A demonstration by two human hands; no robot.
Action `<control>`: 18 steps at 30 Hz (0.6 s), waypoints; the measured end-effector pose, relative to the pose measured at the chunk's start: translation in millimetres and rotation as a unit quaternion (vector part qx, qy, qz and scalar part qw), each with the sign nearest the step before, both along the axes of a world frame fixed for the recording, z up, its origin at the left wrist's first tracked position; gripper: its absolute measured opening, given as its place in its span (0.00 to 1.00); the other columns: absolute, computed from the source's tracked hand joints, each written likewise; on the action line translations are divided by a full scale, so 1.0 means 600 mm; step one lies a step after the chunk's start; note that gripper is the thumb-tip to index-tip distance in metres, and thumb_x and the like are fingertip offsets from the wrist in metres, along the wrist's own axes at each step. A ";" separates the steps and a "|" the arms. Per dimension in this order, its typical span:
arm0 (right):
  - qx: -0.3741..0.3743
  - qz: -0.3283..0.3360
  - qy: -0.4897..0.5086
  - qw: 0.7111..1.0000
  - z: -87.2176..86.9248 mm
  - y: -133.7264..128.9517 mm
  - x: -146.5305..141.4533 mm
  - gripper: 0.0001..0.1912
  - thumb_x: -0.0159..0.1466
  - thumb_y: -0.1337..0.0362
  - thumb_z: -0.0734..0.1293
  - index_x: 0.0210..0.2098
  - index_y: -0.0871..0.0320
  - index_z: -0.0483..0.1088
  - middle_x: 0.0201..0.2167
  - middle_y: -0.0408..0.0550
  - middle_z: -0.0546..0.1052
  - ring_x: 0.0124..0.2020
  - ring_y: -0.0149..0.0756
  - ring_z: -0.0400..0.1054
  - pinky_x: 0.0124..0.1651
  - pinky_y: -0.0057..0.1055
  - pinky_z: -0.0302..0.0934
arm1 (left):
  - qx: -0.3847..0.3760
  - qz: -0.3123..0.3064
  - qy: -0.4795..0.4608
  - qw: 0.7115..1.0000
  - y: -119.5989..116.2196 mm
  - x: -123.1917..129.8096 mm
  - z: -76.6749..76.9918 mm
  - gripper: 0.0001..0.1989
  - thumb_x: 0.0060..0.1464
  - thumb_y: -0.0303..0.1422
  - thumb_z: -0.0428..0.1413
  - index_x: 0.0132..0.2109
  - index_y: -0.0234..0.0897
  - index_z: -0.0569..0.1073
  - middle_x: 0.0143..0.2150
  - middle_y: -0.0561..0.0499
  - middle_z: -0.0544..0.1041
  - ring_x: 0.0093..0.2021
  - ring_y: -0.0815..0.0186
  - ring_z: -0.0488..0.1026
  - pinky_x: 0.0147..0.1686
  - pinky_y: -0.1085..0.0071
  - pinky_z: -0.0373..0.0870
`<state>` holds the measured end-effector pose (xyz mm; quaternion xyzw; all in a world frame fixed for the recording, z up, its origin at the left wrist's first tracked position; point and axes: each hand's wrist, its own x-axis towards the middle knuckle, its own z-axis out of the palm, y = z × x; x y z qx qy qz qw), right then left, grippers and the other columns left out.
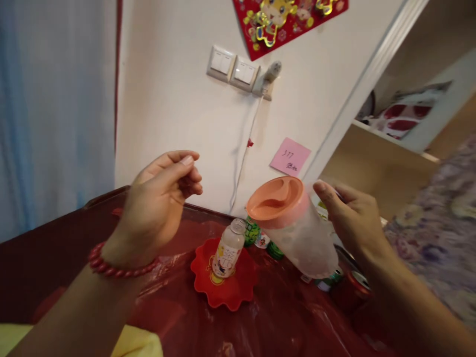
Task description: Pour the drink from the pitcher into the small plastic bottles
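Note:
My right hand [353, 218] grips the handle side of a translucent pitcher [305, 248] with an orange lid [277, 198]. The pitcher is tilted toward the left, its lid on, above the table. At the left, my left hand [163, 193] is raised with its fingers curled and thumb against the forefinger; anything between the fingertips is too small to make out. Below and between the hands, a glass bottle with a printed label [226, 253] stands on a red scalloped plate [241, 285]. The bottle's neck shows no cap.
Green cans [252, 231] stand behind the bottle, and a red can [357, 287] is under my right forearm. A yellow cloth [139, 342] lies at the near left. A cable [243, 163] hangs on the wall; shelves [394, 144] are at the right.

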<state>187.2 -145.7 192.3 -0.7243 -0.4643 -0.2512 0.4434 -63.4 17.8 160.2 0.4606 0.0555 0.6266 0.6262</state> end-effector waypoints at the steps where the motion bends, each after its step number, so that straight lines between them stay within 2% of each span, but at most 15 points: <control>1: 0.030 0.003 0.017 0.999 -0.013 -0.019 0.008 0.32 0.61 0.36 0.64 0.18 0.55 0.56 0.17 0.38 0.54 0.21 0.30 0.50 0.23 0.29 0.43 | 0.004 0.002 0.000 1.000 -0.006 -0.002 0.003 0.04 0.56 0.25 0.56 0.38 0.35 0.76 0.27 0.54 0.71 0.27 0.73 0.69 0.27 0.79 0.70; 4: 0.104 0.027 0.103 0.989 -0.064 -0.072 0.038 0.29 0.62 0.39 0.66 0.19 0.55 0.57 0.18 0.38 0.56 0.21 0.30 0.51 0.23 0.28 0.46 | 0.030 0.015 -0.002 0.999 -0.023 -0.008 0.010 0.07 0.59 0.23 0.54 0.39 0.35 0.77 0.27 0.54 0.70 0.28 0.72 0.68 0.27 0.79 0.70; 6: 0.146 0.047 0.181 0.972 -0.107 -0.099 0.061 0.28 0.61 0.40 0.67 0.21 0.55 0.60 0.18 0.37 0.57 0.20 0.29 0.50 0.21 0.27 0.46 | 0.047 0.026 0.004 0.999 -0.026 -0.009 0.014 0.08 0.59 0.23 0.54 0.39 0.36 0.77 0.27 0.55 0.70 0.29 0.73 0.67 0.28 0.79 0.71; 11: 0.252 0.065 0.300 0.918 -0.208 -0.131 0.104 0.29 0.60 0.41 0.69 0.20 0.55 0.57 0.16 0.34 0.56 0.18 0.26 0.48 0.20 0.26 0.45 | 0.055 0.046 0.019 0.997 0.000 0.011 0.033 0.07 0.58 0.22 0.55 0.39 0.34 0.77 0.26 0.55 0.71 0.28 0.72 0.68 0.28 0.76 0.72; 14: 0.297 0.086 0.337 0.889 -0.248 -0.133 0.115 0.29 0.60 0.41 0.69 0.20 0.55 0.55 0.16 0.34 0.55 0.18 0.26 0.48 0.21 0.26 0.46 | 0.041 0.035 0.048 0.997 0.009 0.031 0.051 0.06 0.57 0.21 0.56 0.40 0.33 0.76 0.26 0.55 0.72 0.28 0.72 0.69 0.29 0.75 0.72; 18: 0.322 0.103 0.356 0.871 -0.285 -0.134 0.123 0.30 0.61 0.39 0.67 0.19 0.54 0.55 0.16 0.34 0.53 0.17 0.26 0.48 0.20 0.26 0.48 | 0.062 0.036 0.113 0.991 -0.023 0.048 0.066 0.07 0.56 0.21 0.56 0.40 0.33 0.76 0.27 0.55 0.73 0.28 0.72 0.70 0.30 0.77 0.71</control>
